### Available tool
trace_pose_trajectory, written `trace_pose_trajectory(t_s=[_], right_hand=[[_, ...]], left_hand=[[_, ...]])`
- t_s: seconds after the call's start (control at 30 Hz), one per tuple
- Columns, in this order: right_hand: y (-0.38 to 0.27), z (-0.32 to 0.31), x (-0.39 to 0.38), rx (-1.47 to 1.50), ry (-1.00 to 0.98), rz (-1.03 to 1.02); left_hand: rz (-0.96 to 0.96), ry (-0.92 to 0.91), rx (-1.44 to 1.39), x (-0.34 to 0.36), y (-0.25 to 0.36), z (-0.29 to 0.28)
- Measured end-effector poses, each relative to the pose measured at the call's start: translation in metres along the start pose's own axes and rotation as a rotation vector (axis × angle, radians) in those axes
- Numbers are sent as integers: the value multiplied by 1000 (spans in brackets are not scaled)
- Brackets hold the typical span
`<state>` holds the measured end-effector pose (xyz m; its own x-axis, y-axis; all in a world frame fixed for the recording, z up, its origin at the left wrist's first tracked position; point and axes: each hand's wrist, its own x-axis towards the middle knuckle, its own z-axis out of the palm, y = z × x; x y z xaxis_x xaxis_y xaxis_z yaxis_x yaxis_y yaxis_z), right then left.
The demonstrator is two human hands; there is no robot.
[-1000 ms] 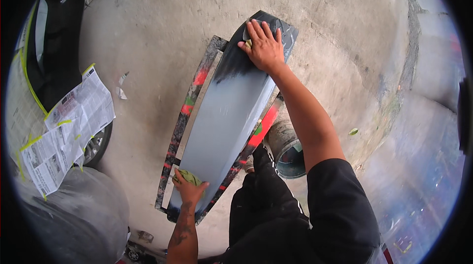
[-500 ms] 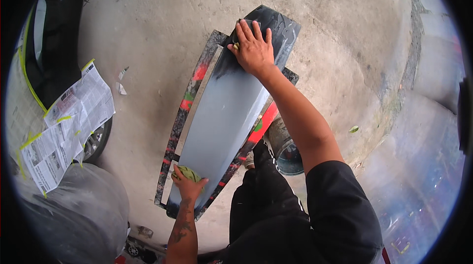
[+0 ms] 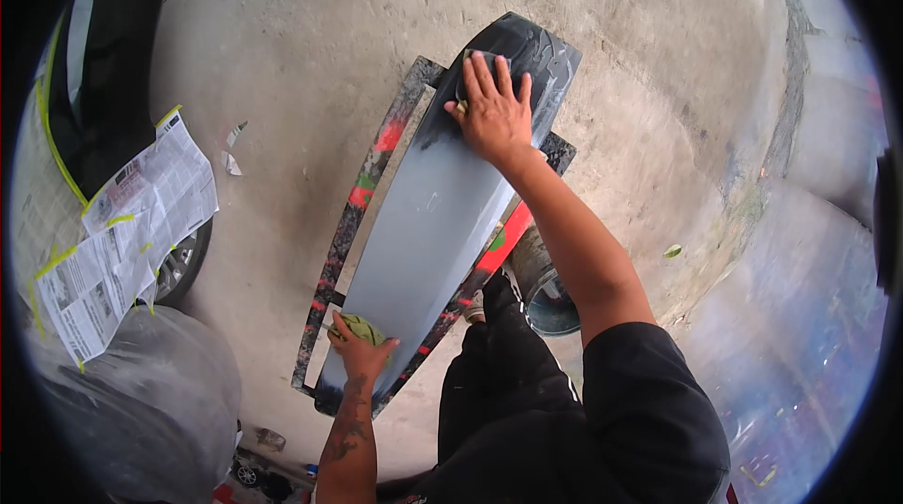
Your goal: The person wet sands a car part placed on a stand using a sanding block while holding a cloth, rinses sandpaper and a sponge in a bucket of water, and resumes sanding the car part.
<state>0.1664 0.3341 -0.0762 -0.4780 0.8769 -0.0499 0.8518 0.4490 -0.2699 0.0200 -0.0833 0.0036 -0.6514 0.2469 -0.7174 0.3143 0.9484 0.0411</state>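
Note:
A long, tapered panel (image 3: 423,222), grey in the middle and blackish at its far end, lies on a paint-spotted stand (image 3: 342,231). My right hand (image 3: 496,118) presses down on the dark far part with a dark sanding pad (image 3: 463,86) under its palm and fingers. The thumb hugs the pad's yellowish edge; most of the pad is hidden. Close to the panel's near end, my left hand (image 3: 362,355) grips a crumpled green cloth (image 3: 357,325) resting on the surface.
Right of the stand, a dark bucket (image 3: 553,305) stands by my leg. To the left are a wheel (image 3: 184,264), taped newspaper (image 3: 155,184) and plastic sheeting (image 3: 160,401) over a vehicle. A black curved part (image 3: 118,71) is at the far left. Concrete floor (image 3: 658,62) surrounds the stand.
My right hand has slid slightly nearer and to the right with the sanding pad. The left hand stays on the cloth. The whole view has shifted a little.

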Motion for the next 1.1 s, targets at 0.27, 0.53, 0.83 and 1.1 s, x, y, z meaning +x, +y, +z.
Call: trace_pose_trajectory(t_s=[0.27,0.53,0.83,1.1], right_hand=[[2,4,-7,-32,-91,-123],[18,9,17,-70,-231,-88],[3,-2,-15,-120,-220,-145],[-3,-7,-16,-108,-204,-155]], left_hand=[[4,-1,0,1,-5,2],[-29,1,17,3,-5,3],[-38,-20,21,6,-9,5],[-39,-20,33,6,-10,6]])
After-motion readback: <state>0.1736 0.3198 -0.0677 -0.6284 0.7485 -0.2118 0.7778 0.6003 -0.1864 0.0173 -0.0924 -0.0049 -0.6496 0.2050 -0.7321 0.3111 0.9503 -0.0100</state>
